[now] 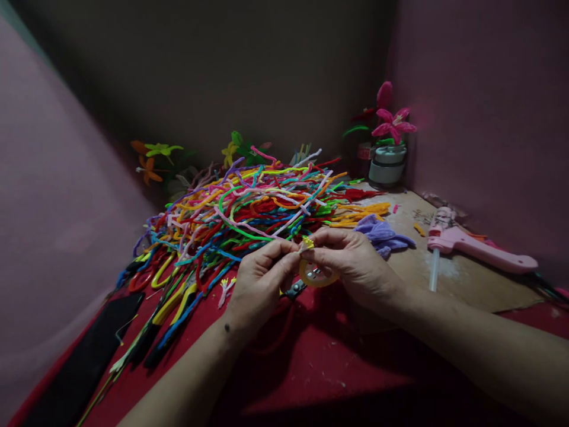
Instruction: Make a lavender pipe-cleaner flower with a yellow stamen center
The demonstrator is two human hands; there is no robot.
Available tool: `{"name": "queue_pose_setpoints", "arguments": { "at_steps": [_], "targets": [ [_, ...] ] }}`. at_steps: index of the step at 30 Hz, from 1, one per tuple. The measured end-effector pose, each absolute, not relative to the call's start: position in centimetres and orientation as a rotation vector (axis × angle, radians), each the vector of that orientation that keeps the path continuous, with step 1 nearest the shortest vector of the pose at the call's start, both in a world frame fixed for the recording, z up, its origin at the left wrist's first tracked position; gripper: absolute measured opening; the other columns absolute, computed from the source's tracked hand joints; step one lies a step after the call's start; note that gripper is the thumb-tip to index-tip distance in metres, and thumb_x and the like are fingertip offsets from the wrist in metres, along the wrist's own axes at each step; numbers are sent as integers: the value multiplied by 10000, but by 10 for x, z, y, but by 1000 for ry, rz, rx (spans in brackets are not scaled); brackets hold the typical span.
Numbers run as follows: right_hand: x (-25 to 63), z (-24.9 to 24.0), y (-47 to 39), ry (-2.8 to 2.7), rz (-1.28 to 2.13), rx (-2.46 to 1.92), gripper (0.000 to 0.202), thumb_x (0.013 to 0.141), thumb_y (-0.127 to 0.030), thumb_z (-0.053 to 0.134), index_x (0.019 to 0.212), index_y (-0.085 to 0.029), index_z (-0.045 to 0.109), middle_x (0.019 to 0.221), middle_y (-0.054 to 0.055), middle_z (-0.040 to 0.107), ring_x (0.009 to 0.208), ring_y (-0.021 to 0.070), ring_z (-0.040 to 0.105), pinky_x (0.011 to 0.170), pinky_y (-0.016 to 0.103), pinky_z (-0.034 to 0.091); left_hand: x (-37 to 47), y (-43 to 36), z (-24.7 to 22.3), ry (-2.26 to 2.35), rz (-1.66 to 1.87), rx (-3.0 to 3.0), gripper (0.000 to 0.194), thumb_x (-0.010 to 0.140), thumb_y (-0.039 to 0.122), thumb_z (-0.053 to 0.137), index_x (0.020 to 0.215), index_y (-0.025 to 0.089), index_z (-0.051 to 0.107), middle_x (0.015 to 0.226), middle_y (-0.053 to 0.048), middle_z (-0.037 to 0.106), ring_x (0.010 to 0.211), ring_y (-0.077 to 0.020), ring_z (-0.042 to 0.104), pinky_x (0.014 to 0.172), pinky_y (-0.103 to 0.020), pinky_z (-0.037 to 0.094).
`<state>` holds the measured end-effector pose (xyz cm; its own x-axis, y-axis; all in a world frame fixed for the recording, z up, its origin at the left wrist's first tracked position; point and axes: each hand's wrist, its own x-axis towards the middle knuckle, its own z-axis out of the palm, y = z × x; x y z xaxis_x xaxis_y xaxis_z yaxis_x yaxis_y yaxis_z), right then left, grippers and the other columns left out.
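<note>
"So, from the head view, what are the hands holding?"

"A little yellow-tipped bundle (307, 242), up between them at the middle. The left hand (262, 279) pinches its pale stem between thumb and finger; the right hand (360, 261) is closed narrowly at it from the other side."

"And the tape roll (317, 284)?"

"Just below the right fingers. I can't tell how firmly they have it."

"How much room is there?"

"Beyond the fingertips, little: the heap of fuzzy stems (262, 204) spreads right behind them. Nearer, red cloth (320, 362) stretches between the forearms."

"Any edges to mind?"

"The right forearm passes over the near edge of the board (471, 292), where the pink glue gun (480, 244) lies, its handle pointing right. On the left, yellow-handled pliers (171, 303) and a black case (89, 362) lie beyond the left forearm."
</note>
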<state>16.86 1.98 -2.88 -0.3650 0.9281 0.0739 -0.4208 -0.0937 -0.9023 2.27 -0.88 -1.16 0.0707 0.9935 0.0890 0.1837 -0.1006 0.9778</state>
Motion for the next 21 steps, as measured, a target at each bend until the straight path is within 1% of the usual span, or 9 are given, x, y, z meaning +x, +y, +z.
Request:
{"name": "queue_pose_setpoints", "arguments": {
  "at_steps": [4,10,12,14,16,18,19,21],
  "targets": [
    [170,-30,21,-1160,1678,-651,186,608,-258,716,747,-144,667,695,4,605,626,107,529,619,256,407,19,-5,-11,1183,1091,1413,166,755,306,585,707,147,595,521,44,435,459,-50,351,439,-172,274],
    [170,-31,22,-1202,1583,-667,147,631,-259,698,678,-133,641,650,-17,556,597,89,493,583,237,380,20,-7,-9,1271,1085,1512,180,777,312,554,712,147,584,540,33,470,477,-66,387,449,-183,311],
    [170,-31,21,-1191,1590,-692,154,634,-267,696,666,-134,626,634,-25,544,577,82,483,566,232,368,21,-9,-9,1318,1111,1591,162,779,305,552,758,151,597,621,10,539,537,-87,461,500,-194,370],
    [169,-30,21,-1183,1600,-711,159,630,-269,697,650,-135,614,616,-33,534,560,75,471,551,226,356,22,-10,-11,1352,1160,1704,141,762,286,576,825,163,606,735,-14,600,637,-118,533,590,-214,420],
    [169,-28,20,-1182,1605,-725,160,624,-267,697,635,-133,608,604,-34,530,553,74,465,546,225,352,22,-12,-12,1383,1212,1843,104,751,256,589,816,177,609,772,-20,621,686,-134,559,654,-228,430],
    [168,-27,20,-1181,1616,-748,155,623,-261,691,635,-131,609,605,-29,536,555,77,471,550,227,358,23,-13,-14,1418,1246,1982,62,762,227,573,758,183,615,733,-16,621,663,-128,552,657,-223,421],
    [168,-27,20,-1178,1625,-752,144,627,-255,684,651,-133,614,616,-25,545,561,80,480,557,230,365,23,-13,-14,1426,1254,2030,70,770,217,560,745,183,617,724,-16,620,649,-123,545,650,-218,416],
    [168,-26,19,-1164,1650,-740,130,630,-236,673,709,-146,622,660,-18,570,584,88,502,580,239,383,23,-13,-14,1427,1260,2040,83,780,212,545,755,183,619,721,-14,615,625,-116,531,626,-212,408]
  ]
}}
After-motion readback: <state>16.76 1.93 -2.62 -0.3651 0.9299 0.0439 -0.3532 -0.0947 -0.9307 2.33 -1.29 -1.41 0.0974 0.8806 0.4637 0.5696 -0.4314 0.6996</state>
